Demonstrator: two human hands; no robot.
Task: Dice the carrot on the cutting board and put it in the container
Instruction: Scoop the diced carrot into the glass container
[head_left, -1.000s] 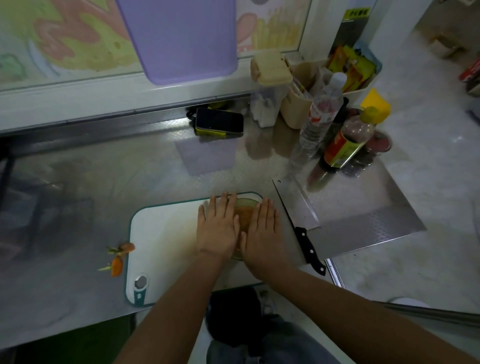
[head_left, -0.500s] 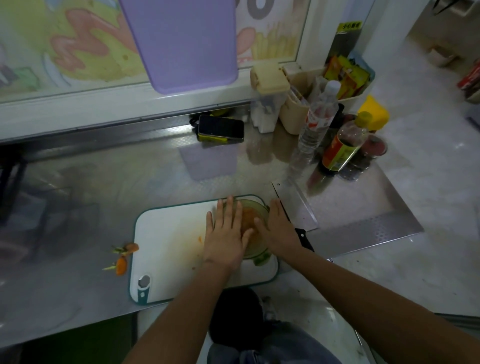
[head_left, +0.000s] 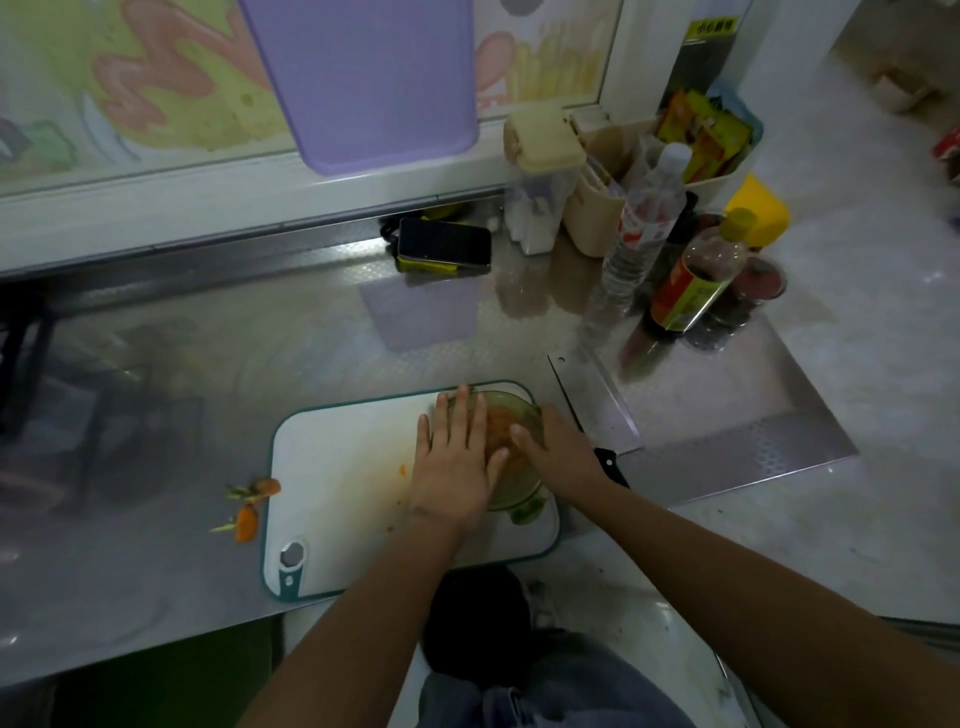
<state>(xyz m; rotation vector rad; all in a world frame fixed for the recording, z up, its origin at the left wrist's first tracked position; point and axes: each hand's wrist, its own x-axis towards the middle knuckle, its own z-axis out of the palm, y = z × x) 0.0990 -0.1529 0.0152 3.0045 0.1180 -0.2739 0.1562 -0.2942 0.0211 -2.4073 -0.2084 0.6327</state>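
A white cutting board with a teal rim lies on the steel counter. On its right end stands a clear green container holding diced carrot. My left hand lies flat with straight fingers over the container's left side. My right hand sits at its right side, fingertips reaching in over the carrot. A few orange bits lie on the board beside my left hand.
A cleaver lies right of the board, partly under my right wrist. Carrot ends sit left of the board. A phone, bottles and boxes stand at the back right. A purple board hangs above.
My right hand slid from on top of the container to its right side, uncovering the diced carrot. My left hand stayed flat over the left part.
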